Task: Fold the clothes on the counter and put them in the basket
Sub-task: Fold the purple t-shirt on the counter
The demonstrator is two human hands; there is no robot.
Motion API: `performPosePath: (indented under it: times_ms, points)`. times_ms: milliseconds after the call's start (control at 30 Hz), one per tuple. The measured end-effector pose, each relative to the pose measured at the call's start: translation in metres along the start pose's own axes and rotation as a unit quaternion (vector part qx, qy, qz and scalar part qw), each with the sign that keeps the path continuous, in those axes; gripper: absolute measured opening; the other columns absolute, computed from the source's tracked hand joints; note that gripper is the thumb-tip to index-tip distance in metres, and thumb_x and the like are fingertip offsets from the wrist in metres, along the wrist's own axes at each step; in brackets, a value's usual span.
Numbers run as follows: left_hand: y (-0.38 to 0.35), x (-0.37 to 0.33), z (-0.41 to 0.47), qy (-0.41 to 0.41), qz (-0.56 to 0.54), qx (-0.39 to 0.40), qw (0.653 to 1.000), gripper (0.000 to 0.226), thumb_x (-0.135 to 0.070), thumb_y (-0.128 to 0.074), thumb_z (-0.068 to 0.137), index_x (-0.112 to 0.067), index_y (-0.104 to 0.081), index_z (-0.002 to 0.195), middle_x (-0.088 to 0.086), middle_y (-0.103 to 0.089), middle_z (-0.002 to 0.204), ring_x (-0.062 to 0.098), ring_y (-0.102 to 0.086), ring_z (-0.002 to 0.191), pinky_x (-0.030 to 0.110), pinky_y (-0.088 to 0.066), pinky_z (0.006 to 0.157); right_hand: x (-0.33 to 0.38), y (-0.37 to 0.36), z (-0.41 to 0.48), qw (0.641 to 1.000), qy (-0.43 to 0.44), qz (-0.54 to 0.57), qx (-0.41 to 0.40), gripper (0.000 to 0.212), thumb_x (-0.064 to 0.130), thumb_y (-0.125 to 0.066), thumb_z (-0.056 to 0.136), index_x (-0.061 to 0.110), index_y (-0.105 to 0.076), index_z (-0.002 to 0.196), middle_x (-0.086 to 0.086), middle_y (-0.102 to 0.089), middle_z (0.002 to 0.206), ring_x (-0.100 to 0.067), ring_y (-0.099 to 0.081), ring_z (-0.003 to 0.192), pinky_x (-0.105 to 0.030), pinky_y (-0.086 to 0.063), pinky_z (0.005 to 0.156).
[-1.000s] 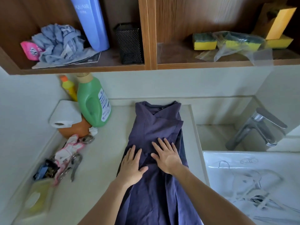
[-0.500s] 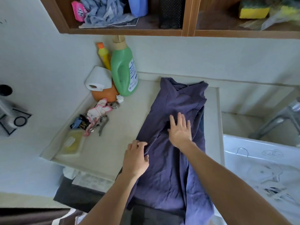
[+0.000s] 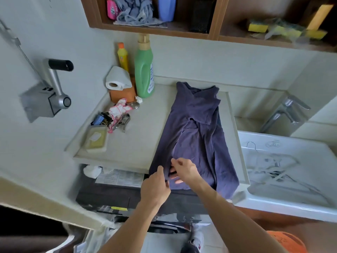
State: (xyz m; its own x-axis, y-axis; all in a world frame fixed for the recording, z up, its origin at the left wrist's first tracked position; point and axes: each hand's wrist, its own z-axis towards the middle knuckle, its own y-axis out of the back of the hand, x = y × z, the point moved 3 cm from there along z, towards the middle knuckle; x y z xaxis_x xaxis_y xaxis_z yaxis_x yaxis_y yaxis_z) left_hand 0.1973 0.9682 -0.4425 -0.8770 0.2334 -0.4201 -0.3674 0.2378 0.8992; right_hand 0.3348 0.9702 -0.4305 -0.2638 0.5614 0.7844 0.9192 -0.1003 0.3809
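A dark purple garment (image 3: pixel 197 128) lies lengthwise on the pale counter (image 3: pixel 138 139), its sides folded inward and its lower end hanging over the front edge. My left hand (image 3: pixel 155 187) grips the garment's lower left edge at the counter's front. My right hand (image 3: pixel 184 172) sits just beside it with fingers curled into the cloth near the hem. An orange object (image 3: pixel 288 241), possibly the basket, shows at the bottom right, mostly cut off.
Green detergent bottle (image 3: pixel 144 70), yellow bottle (image 3: pixel 122 55), paper roll (image 3: pixel 117 79) and small clutter (image 3: pixel 116 115) crowd the counter's left. A white sink (image 3: pixel 291 201) with wire hangers and a tap (image 3: pixel 286 112) lies right. A shelf (image 3: pixel 209 36) hangs overhead; a dark appliance stands below.
Both hands slid from the garment's middle toward me to its lower end at the counter edge and went from flat pressing to gripping the cloth. The camera pulled back and tilted down.
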Motion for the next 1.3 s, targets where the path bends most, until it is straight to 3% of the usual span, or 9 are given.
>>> performPosePath:
  times_ms: [133,367,500,700,767,833,900,1100,1300]
  points:
    - [-0.001,0.002,-0.022,-0.008,-0.084,0.013,0.996,0.027,-0.029,-0.056,0.095,-0.016,-0.048,0.117,0.001,-0.071,0.097,0.021,-0.069,0.089,0.035,-0.054,0.074,-0.010,-0.023,-0.024,0.998,-0.038,-0.020,0.035,0.044,0.051,-0.058,0.091,0.019,-0.048,0.118,-0.009,-0.065,0.109,-0.023,-0.070,0.088,-0.032,-0.056,0.047]
    - [-0.001,-0.011,-0.043,-0.111,-0.252,0.147,0.950,0.025,-0.015,-0.054,0.096,-0.030,-0.067,0.111,-0.013,-0.074,0.086,0.001,-0.069,0.082,0.031,-0.055,0.085,-0.028,0.002,-0.034,0.998,0.011,-0.021,-0.066,0.018,0.016,-0.049,0.093,0.024,-0.040,0.106,0.000,-0.053,0.101,-0.021,-0.056,0.084,-0.025,-0.044,0.063]
    - [-0.002,0.000,-0.036,-0.096,-0.211,0.014,0.973,0.034,0.002,-0.051,0.092,-0.022,-0.070,0.106,-0.008,-0.067,0.104,0.007,-0.065,0.093,0.031,-0.052,0.090,-0.050,0.001,-0.042,1.000,0.016,-0.003,-0.022,0.048,0.014,-0.066,0.087,0.021,-0.046,0.130,-0.002,-0.063,0.113,-0.019,-0.064,0.094,-0.014,-0.049,0.059]
    - [0.001,0.008,-0.026,-0.096,-0.112,-0.092,0.985,0.044,-0.018,-0.071,0.086,-0.024,-0.058,0.129,-0.001,-0.047,0.133,0.024,-0.048,0.118,0.041,-0.048,0.099,-0.038,0.009,-0.052,0.981,0.099,0.137,-0.097,0.013,0.005,-0.047,0.101,0.010,-0.057,0.107,-0.008,-0.063,0.095,-0.017,-0.067,0.068,-0.027,-0.056,0.049]
    - [-0.004,0.007,-0.023,-0.078,-0.054,-0.061,0.994,0.041,-0.027,-0.067,0.090,-0.024,-0.060,0.130,0.000,-0.042,0.141,0.027,-0.044,0.126,0.044,-0.044,0.103,-0.053,0.013,-0.056,0.988,0.000,0.123,-0.097,0.012,0.016,-0.049,0.102,0.006,-0.056,0.099,-0.010,-0.059,0.084,-0.017,-0.063,0.058,-0.031,-0.056,0.044]
    - [-0.011,0.007,-0.022,-0.044,-0.023,-0.016,0.999,0.037,-0.029,-0.060,0.095,-0.024,-0.059,0.132,0.000,-0.035,0.148,0.026,-0.038,0.133,0.043,-0.040,0.106,-0.080,0.009,-0.065,0.987,-0.137,0.076,0.024,0.022,0.025,-0.048,0.103,0.005,-0.056,0.100,-0.011,-0.064,0.077,-0.019,-0.063,0.050,-0.034,-0.059,0.052]
    - [-0.013,0.006,-0.020,-0.047,-0.025,-0.012,0.999,0.037,-0.027,-0.058,0.096,-0.024,-0.057,0.133,-0.001,-0.035,0.148,0.025,-0.039,0.133,0.042,-0.039,0.105,-0.096,0.013,-0.068,0.985,-0.152,0.015,0.082,0.028,0.029,-0.049,0.102,0.005,-0.062,0.095,-0.009,-0.070,0.075,-0.017,-0.063,0.050,-0.036,-0.059,0.063]
    - [-0.019,-0.013,-0.010,-0.126,-0.064,-0.018,0.990,0.045,-0.020,-0.066,0.092,-0.021,-0.056,0.136,-0.002,-0.045,0.140,0.024,-0.049,0.123,0.039,-0.043,0.103,-0.080,0.079,-0.058,0.957,0.041,-0.100,-0.267,0.013,0.035,-0.062,0.093,0.023,-0.062,0.094,0.005,-0.067,0.094,-0.021,-0.065,0.085,-0.037,-0.054,0.079]
    - [-0.028,-0.043,0.004,-0.160,-0.026,0.053,0.985,0.045,-0.029,-0.059,0.096,-0.020,-0.053,0.139,-0.007,-0.048,0.137,0.020,-0.052,0.119,0.039,-0.044,0.102,-0.084,0.102,-0.038,0.924,0.041,-0.294,-0.240,0.032,0.017,-0.054,0.090,0.016,-0.047,0.121,-0.007,-0.055,0.119,-0.032,-0.055,0.107,-0.041,-0.046,0.088]
